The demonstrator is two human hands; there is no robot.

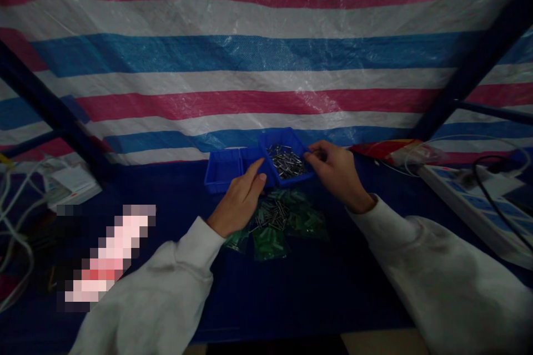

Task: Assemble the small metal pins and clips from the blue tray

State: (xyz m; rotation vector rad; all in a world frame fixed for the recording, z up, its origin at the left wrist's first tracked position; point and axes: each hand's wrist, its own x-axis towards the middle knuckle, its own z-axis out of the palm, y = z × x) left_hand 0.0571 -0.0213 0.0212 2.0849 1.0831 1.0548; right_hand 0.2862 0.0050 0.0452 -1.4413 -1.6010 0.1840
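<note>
A blue plastic bin (pixel 291 138) holds a heap of small silver metal pins or screws (pixel 286 162). It sits askew, overlapping the neighbouring blue compartment. My right hand (pixel 335 169) pinches its right rim, fingers curled and partly hidden. My left hand (pixel 241 197) is at the bin's left side, with index finger stretched out and thumb apart; whether the fingertips touch the wall is unclear. Just in front lie small clear bags with green contents (pixel 270 243) and a loose pile of similar metal pieces (pixel 275 215).
Left of the filled bin stands another blue bin (pixel 224 169). A white power strip or panel (pixel 470 205) with cables lies at right, near a red and yellow package (pixel 391 148). White cables (pixel 16 222) and a white box (pixel 75 183) are at left. Striped sheeting (pixel 266 55) hangs behind the table.
</note>
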